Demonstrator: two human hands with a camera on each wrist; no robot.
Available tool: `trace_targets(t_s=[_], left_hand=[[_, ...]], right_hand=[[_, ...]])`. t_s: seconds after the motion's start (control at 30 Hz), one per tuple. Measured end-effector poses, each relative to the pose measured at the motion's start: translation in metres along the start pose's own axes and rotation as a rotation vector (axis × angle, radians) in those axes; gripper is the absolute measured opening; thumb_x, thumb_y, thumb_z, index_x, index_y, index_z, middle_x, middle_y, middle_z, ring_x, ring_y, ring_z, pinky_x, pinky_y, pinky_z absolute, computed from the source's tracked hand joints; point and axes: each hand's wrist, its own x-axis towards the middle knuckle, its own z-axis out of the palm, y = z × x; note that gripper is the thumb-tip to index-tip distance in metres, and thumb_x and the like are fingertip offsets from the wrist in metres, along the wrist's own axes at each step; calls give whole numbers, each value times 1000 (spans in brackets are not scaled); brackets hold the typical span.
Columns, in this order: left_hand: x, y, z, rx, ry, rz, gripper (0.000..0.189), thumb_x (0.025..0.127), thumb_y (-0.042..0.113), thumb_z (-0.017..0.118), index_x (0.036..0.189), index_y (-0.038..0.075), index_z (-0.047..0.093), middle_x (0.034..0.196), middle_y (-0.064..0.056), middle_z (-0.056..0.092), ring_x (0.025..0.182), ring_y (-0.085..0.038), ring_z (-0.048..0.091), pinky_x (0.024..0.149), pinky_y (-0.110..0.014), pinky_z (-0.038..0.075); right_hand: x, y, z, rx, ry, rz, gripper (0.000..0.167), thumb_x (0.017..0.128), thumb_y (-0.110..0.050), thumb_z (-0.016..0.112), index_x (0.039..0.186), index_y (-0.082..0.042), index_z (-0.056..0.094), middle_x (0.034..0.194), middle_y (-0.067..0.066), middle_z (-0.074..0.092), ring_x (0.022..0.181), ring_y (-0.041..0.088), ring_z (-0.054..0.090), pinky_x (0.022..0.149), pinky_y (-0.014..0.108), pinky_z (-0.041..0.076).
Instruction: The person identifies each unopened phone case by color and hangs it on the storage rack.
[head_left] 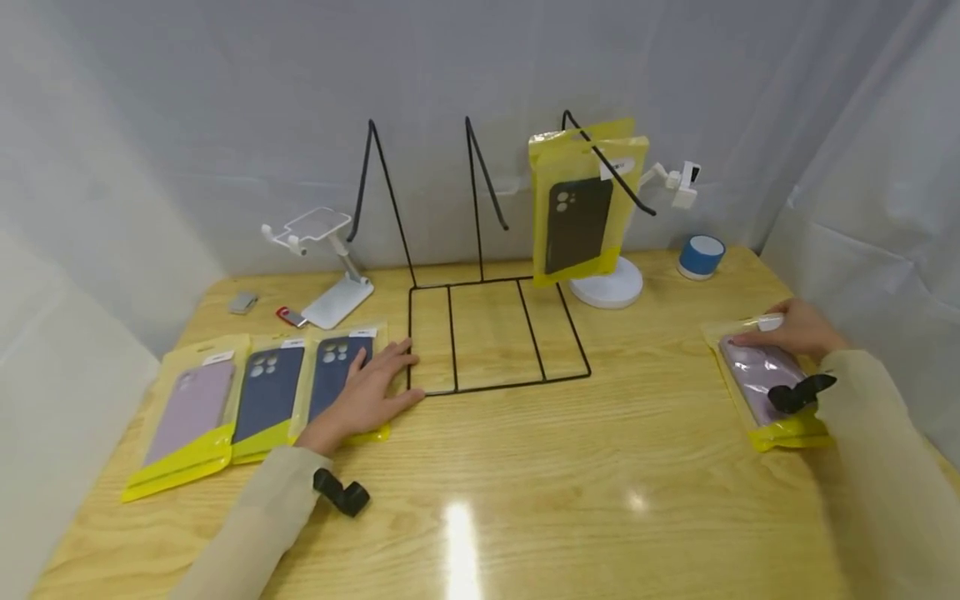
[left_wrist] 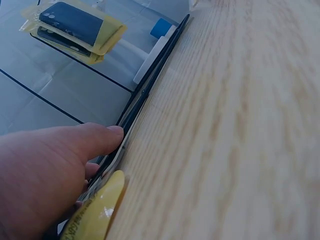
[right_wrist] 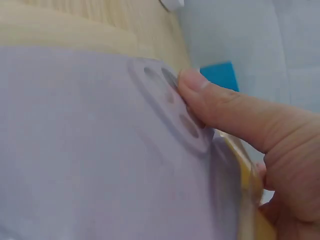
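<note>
My right hand [head_left: 802,329] grips a packaged light purple phone case [head_left: 761,375] at the right side of the table. In the right wrist view its thumb [right_wrist: 225,107] presses on the case near the camera holes, with the other fingers mostly hidden behind. My left hand [head_left: 371,387] rests with spread fingers over a packaged dark blue phone case [head_left: 330,375], fingertips right at the left edge of the black wire rack [head_left: 495,387]. Beside it lie another packaged blue case [head_left: 270,383] and a packaged purple case [head_left: 191,408]. A packaged black case [head_left: 577,225] hangs on the rack's right hook, another package behind it.
A white phone stand [head_left: 337,300], a red USB stick [head_left: 291,317] and a small grey piece [head_left: 243,302] are at the back left. Behind the hanging packages stands a white round-based holder [head_left: 611,285]; a blue cylinder [head_left: 701,257] is at the back right.
</note>
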Motion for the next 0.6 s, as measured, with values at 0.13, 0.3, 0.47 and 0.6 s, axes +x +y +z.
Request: trace_targets(t_s=[0.13, 0.3, 0.47, 0.6], left_hand=[[0, 0, 0, -3, 0, 4, 56, 93, 31, 63, 138, 0, 49, 156, -18, 29, 144, -39, 25, 113, -64, 1], [0, 0, 0, -9, 1, 5, 56, 93, 30, 64, 138, 0, 49, 155, -18, 29, 143, -39, 25, 113, -64, 1], [0, 0, 1, -3, 5, 5, 56, 92, 30, 65, 138, 1, 50, 155, -18, 30, 143, -39, 26, 113, -64, 2], [-1, -2, 1, -2, 11, 6, 56, 92, 31, 65, 138, 1, 50, 155, -18, 30, 143, -39, 26, 114, -64, 1]], right_hand=[[-5, -13, 4, 14, 56, -45, 97, 81, -57, 69, 128, 19, 30, 114, 33, 43, 97, 40, 46, 75, 39, 42], [-9, -32, 12, 123, 149, -170, 76, 89, -45, 65, 130, 12, 35, 122, 32, 42, 105, 42, 43, 85, 49, 40], [-18, -53, 21, 227, 223, -345, 56, 89, -27, 70, 132, 3, 48, 137, 28, 44, 126, 43, 38, 102, 62, 28], [-27, -72, 30, 232, 279, -393, 47, 89, -27, 71, 124, 0, 58, 128, 22, 56, 120, 30, 46, 101, 42, 34]])
